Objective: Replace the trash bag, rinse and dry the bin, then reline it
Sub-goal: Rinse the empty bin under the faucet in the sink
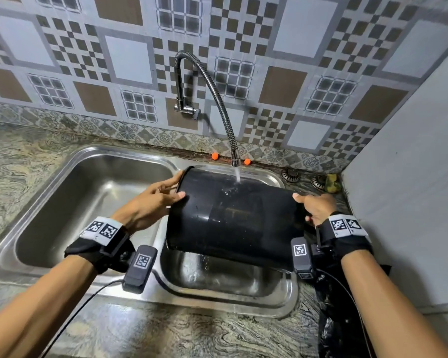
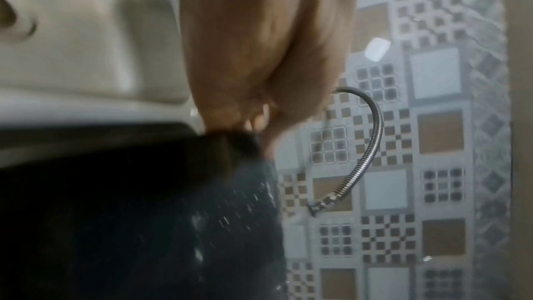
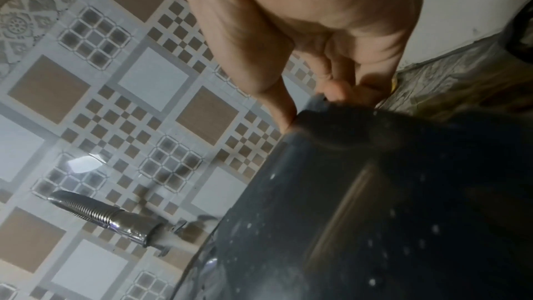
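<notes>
A black round bin [image 1: 233, 218] lies on its side over the right basin of the steel sink [image 1: 217, 301], its open mouth toward the left. Water from the flexible tap [image 1: 235, 158] falls on its upper wall and splashes. My left hand [image 1: 155, 200] grips the bin's rim, thumb on the outside, fingers curled inside. My right hand [image 1: 314, 206] holds the bin's base end, thumb on the wall. In the left wrist view the left hand [image 2: 253, 90] meets the wet bin [image 2: 161, 213]. In the right wrist view the right hand [image 3: 326, 54] clasps the bin's edge [image 3: 375, 202] near the tap nozzle [image 3: 127, 225].
The left basin [image 1: 88, 202] lies beside the bin. A black trash bag [image 1: 336, 319] lies on the marble counter at the right. A white wall panel [image 1: 411, 189] stands close on the right. Two orange knobs [image 1: 214, 156] sit behind the sink, a sponge [image 1: 332, 183] at back right.
</notes>
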The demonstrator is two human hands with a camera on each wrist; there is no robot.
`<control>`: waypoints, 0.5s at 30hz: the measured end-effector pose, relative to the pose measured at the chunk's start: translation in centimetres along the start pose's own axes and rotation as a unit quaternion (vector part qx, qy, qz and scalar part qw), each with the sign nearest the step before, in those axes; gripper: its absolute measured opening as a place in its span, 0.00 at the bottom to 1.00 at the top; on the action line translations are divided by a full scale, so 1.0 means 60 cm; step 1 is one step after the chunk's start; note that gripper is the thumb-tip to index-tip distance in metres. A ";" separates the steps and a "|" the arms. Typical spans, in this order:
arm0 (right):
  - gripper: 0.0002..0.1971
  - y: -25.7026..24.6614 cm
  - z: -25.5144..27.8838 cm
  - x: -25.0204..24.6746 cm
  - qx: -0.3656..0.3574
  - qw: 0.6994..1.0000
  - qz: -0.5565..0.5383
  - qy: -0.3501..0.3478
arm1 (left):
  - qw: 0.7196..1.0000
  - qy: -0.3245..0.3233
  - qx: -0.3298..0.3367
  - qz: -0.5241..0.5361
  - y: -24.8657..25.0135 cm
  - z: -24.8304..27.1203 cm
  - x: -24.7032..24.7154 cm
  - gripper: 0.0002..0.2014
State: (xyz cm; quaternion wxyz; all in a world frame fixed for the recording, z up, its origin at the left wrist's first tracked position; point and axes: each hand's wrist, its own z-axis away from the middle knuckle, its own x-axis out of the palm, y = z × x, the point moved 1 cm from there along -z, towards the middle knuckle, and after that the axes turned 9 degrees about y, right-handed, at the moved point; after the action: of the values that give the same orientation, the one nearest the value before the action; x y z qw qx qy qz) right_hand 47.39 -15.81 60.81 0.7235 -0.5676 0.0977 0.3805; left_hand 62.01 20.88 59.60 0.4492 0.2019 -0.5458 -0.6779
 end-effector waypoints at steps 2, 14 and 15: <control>0.22 0.000 -0.003 0.002 0.003 1.000 -0.004 0.000 | 0.999 0.042 0.013 -0.015 -0.010 -0.012 -0.001 0.28; 0.25 -0.010 -0.009 0.006 -0.041 0.992 -0.117 0.016 | 0.960 0.166 0.089 -0.208 0.025 -0.027 0.017 0.08; 0.27 -0.014 -0.008 0.004 -0.043 0.991 -0.127 0.002 | 0.960 0.176 0.079 -0.203 0.027 -0.032 0.018 0.07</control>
State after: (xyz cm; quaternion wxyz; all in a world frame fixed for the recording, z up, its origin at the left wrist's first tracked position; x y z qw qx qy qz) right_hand 48.25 -16.22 61.13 0.7408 -0.6068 0.0096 0.2880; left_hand 63.59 18.91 60.71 0.3741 0.4596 -0.4571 -0.6633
